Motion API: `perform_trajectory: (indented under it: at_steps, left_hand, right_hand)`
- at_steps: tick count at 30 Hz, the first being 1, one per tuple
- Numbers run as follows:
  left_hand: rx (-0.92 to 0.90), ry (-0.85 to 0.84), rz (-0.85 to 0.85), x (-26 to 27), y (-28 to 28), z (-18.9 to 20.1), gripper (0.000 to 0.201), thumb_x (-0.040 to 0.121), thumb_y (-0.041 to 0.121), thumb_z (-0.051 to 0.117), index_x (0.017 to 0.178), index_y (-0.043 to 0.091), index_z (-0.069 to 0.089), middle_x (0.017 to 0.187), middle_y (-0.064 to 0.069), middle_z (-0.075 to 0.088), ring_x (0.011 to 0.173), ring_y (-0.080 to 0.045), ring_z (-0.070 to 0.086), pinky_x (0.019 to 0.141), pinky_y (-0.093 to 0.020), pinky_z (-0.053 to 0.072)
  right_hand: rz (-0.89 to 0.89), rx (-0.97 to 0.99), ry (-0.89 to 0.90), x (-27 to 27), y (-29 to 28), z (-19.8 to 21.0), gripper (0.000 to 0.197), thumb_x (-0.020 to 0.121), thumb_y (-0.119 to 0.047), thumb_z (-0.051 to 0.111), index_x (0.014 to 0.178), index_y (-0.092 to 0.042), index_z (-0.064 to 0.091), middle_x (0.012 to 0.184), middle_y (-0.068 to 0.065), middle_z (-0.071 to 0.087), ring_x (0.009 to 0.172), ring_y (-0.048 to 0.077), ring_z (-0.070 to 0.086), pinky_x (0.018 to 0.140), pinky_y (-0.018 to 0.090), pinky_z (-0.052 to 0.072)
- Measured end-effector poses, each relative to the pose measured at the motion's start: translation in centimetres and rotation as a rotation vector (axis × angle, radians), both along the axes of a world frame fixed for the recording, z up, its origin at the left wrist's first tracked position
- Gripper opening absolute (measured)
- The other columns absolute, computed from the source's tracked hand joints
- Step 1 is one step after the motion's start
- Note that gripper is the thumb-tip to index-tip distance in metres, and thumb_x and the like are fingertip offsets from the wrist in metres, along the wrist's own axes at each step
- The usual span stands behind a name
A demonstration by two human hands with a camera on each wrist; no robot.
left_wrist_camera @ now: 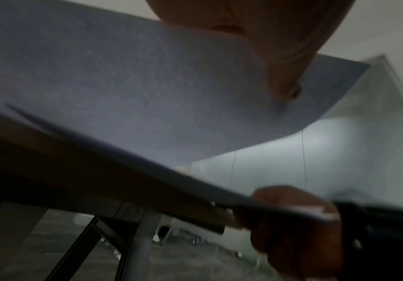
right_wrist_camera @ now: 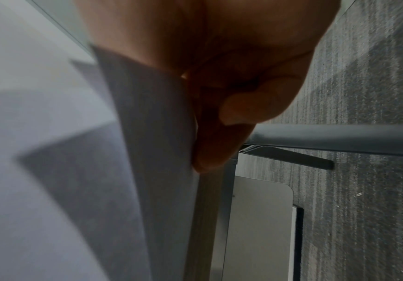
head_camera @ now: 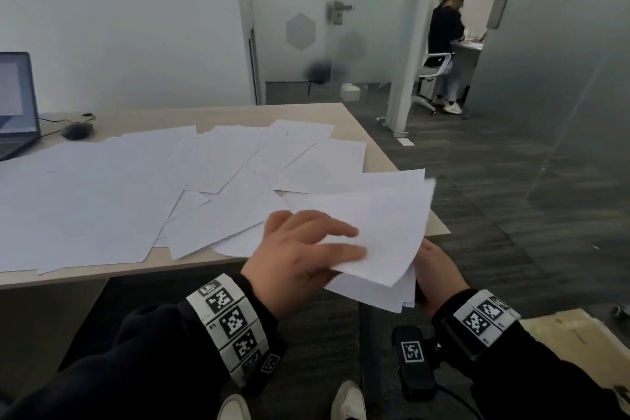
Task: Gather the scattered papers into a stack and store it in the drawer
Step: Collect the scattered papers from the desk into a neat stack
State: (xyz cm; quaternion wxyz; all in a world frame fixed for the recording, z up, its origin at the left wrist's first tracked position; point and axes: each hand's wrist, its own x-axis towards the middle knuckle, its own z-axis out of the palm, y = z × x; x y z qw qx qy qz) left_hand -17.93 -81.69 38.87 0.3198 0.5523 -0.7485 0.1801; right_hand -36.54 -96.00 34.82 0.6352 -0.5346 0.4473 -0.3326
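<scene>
— While I look down from the head camera, what is each hand doing?

— I have my left hand (head_camera: 300, 256) on top of a small bundle of plain white paper sheets (head_camera: 381, 242), fingers (head_camera: 341, 232) lying across the upper sheet and the thumb under it, so it pinches that sheet. I have my right hand (head_camera: 439, 273) under the bundle's near right corner, mostly hidden by paper in the head view. The right wrist view shows its fingers (right_wrist_camera: 210, 152) curled against the underside, clamped on the sheets.

— Where does the bundle sit?

— I hold it off the front right corner of the pale wooden tabletop (head_camera: 347, 112), partly over the dark grey carpet (head_camera: 511, 181). The sheets are not squared; corners fan out at the bottom. From the left wrist view the top sheet (left_wrist_camera: 123, 85) bows upward, apart from the ones below.

— And the remaining paper?

— I see many loose white sheets (head_camera: 136, 187) spread overlapping across the tabletop, from its left edge to its right edge, some overhanging the front edge.

— Anything else out there?

— At the far left corner an open grey laptop (head_camera: 17, 106), with a black computer mouse (head_camera: 76, 130) just beside it. Beyond, through a doorway, a person in dark clothing (head_camera: 446, 34) sits on a white office chair (head_camera: 433, 72). I cannot make out any drawer for certain.
</scene>
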Motion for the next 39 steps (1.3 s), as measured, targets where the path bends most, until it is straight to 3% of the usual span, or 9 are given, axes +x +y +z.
perform_trajectory:
  at_steps: [7, 11, 15, 20, 24, 27, 31, 35, 39]
  left_hand:
    - [0.478, 0.124, 0.362, 2.6, -0.3, -2.2, 0.059, 0.079, 0.04, 0.061, 0.135, 0.044, 0.041, 0.144, 0.02, 0.042, 0.135, -0.011, 0.037, 0.107, -0.041, 0.029]
    - [0.431, 0.28, 0.434, 5.3, 0.4, -2.8, 0.053, 0.074, 0.009, 0.056, 0.114, 0.044, 0.054, 0.133, 0.023, 0.05, 0.129, -0.011, 0.044, 0.102, -0.038, 0.029]
    - [0.217, 0.295, 0.216, 4.6, 0.6, -2.4, 0.03, 0.082, 0.023, 0.046, 0.103, 0.039, 0.06, 0.105, 0.028, 0.062, 0.107, -0.007, 0.058, 0.089, -0.039, 0.036]
    - [0.105, 0.282, 0.031, 2.4, 0.6, -1.8, 0.027, 0.081, 0.017, 0.069, 0.1, 0.036, 0.067, 0.108, 0.02, 0.062, 0.108, -0.008, 0.055, 0.089, -0.042, 0.039]
    - [0.161, 0.271, 0.16, 2.9, -0.1, -1.5, 0.019, 0.078, 0.041, 0.064, 0.094, 0.044, 0.073, 0.117, 0.02, 0.051, 0.113, -0.007, 0.037, 0.095, -0.037, 0.025]
    - [0.249, 0.4, 0.289, 4.4, -1.3, -1.6, 0.022, 0.079, 0.034, 0.07, 0.093, 0.051, 0.072, 0.11, 0.031, 0.043, 0.108, -0.006, 0.034, 0.1, -0.035, 0.026]
    - [0.4, 0.45, 0.461, 6.3, -1.9, -1.4, 0.048, 0.078, 0.036, 0.04, 0.12, 0.051, 0.058, 0.109, 0.017, 0.044, 0.114, -0.018, 0.041, 0.105, -0.038, 0.035]
    - [0.402, 0.5, 0.52, 8.0, -1.0, -1.8, 0.042, 0.088, 0.027, 0.057, 0.128, 0.038, 0.056, 0.109, 0.011, 0.046, 0.106, -0.017, 0.05, 0.1, -0.037, 0.043]
    - [0.448, 0.581, 0.488, 8.5, 0.3, -2.4, 0.038, 0.09, 0.018, 0.057, 0.122, 0.037, 0.058, 0.1, 0.017, 0.064, 0.094, -0.005, 0.059, 0.085, -0.016, 0.042]
  right_hand:
    - [0.011, 0.02, -0.017, -0.5, 0.2, 0.3, 0.021, 0.096, -0.027, 0.057, 0.109, -0.019, 0.071, 0.105, 0.009, 0.076, 0.099, 0.032, 0.071, 0.085, 0.047, 0.056]
    - [-0.027, 0.057, -0.056, -0.4, 0.4, 0.6, 0.022, 0.096, -0.013, 0.053, 0.109, -0.015, 0.071, 0.104, 0.011, 0.077, 0.104, 0.035, 0.07, 0.092, 0.05, 0.054]
    - [-0.052, 0.082, 0.107, 0.2, 0.9, 1.9, 0.018, 0.101, -0.008, 0.046, 0.112, -0.011, 0.06, 0.124, 0.013, 0.063, 0.11, 0.021, 0.062, 0.085, 0.025, 0.045]
    - [-0.021, 0.185, -0.112, -0.6, -0.2, 0.6, 0.005, 0.09, -0.016, 0.065, 0.087, -0.015, 0.069, 0.066, 0.002, 0.07, 0.065, 0.021, 0.066, 0.065, 0.028, 0.048]
    - [0.025, -0.049, 0.267, -1.4, -0.6, 1.4, 0.013, 0.1, -0.011, 0.052, 0.106, -0.011, 0.064, 0.083, 0.001, 0.062, 0.068, 0.009, 0.05, 0.068, 0.022, 0.041]
    - [0.101, -0.063, 0.181, -1.7, -0.5, 1.6, 0.019, 0.099, -0.01, 0.05, 0.09, -0.015, 0.067, 0.077, -0.006, 0.065, 0.066, 0.01, 0.056, 0.046, 0.008, 0.04]
    - [0.151, -0.038, 0.103, -1.5, 0.2, 0.9, 0.019, 0.096, -0.01, 0.056, 0.085, 0.0, 0.068, 0.069, -0.01, 0.063, 0.054, -0.008, 0.058, 0.048, 0.004, 0.039]
    - [0.057, 0.149, -0.185, -1.3, 0.3, 0.0, 0.024, 0.099, -0.031, 0.054, 0.091, -0.012, 0.066, 0.089, 0.003, 0.064, 0.083, 0.018, 0.062, 0.072, 0.028, 0.049]
    - [0.269, 0.346, -0.279, -0.8, 1.2, 0.0, 0.051, 0.092, -0.053, 0.057, 0.118, -0.012, 0.069, 0.114, 0.016, 0.074, 0.102, 0.035, 0.071, 0.083, 0.044, 0.055]
